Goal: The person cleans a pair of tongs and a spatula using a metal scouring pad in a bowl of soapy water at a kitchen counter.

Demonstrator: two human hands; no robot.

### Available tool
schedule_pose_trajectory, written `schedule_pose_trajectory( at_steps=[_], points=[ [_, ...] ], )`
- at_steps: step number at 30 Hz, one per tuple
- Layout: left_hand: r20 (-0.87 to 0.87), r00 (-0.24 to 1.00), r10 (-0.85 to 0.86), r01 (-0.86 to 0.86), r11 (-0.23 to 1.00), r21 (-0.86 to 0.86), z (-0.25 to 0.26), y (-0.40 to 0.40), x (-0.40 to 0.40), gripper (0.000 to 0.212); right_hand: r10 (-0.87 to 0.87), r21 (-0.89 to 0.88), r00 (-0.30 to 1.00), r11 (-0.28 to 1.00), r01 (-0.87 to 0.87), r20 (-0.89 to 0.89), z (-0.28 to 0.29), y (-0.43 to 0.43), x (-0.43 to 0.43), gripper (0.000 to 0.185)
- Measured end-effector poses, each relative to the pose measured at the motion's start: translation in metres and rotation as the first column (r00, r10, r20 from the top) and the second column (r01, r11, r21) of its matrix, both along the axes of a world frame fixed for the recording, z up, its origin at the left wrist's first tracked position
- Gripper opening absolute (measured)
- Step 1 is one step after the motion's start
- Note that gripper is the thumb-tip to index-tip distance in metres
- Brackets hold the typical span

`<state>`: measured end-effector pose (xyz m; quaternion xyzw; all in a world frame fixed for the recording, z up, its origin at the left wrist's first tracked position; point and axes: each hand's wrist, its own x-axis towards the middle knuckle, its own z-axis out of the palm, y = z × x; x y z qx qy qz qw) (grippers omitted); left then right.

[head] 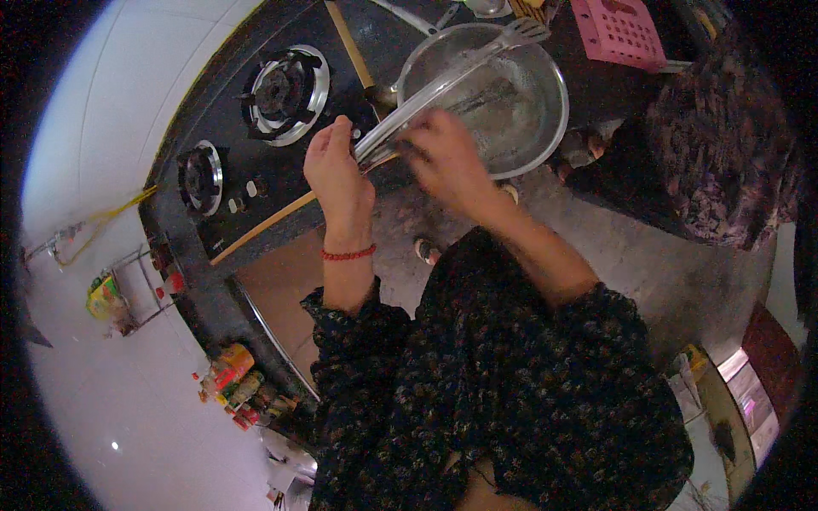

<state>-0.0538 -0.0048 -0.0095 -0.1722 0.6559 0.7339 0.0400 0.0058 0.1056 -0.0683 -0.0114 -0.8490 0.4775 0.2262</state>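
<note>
My left hand (339, 166), a red bead bracelet on its wrist, grips the near end of a long shiny metal utensil (441, 83). The utensil slants up and right to a slotted, fork-like head over a large metal basin (562, 121). My right hand (444, 160) is motion-blurred, its fingers bent close against the shaft's lower part; whether they hold something is unclear. Murky liquid seems to lie in the basin. Behind my left hand runs a thin wooden stick (262, 228), partly hidden by the hand.
Left of the hands is a black gas hob with a large burner (281, 96) and a small burner (201, 177). A wooden handle (350, 45) lies beyond. A pink perforated basket (620, 32) sits at top right. Another person in patterned clothing (722, 147) is at right.
</note>
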Motion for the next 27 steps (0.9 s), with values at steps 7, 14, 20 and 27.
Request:
schedule_pose_trajectory(
  at_steps=[7, 14, 20, 27],
  points=[
    [-0.019, 0.999, 0.047, -0.048, 0.999, -0.025, -0.015, -0.010, -0.004, 0.011, -0.124, 0.223, 0.965, 0.972, 0.072, 0.229, -0.018, 0.032, -0.002, 0.019],
    [0.023, 0.997, 0.075, -0.075, 0.997, 0.010, -0.018, -0.013, 0.001, 0.012, -0.084, 0.289, 0.968, 0.957, 0.013, 0.235, -0.041, 0.052, -0.003, 0.022],
    [-0.018, 0.999, 0.039, -0.039, 0.999, -0.003, -0.022, -0.011, -0.001, 0.012, 0.000, 0.233, 0.969, 0.971, -0.059, 0.245, -0.021, 0.019, 0.004, 0.020],
    [0.045, 0.997, 0.060, -0.058, 0.998, -0.031, -0.027, -0.019, 0.011, 0.012, 0.198, 0.104, 0.960, 0.970, -0.221, 0.198, -0.001, 0.002, 0.018, 0.022]
  ],
)
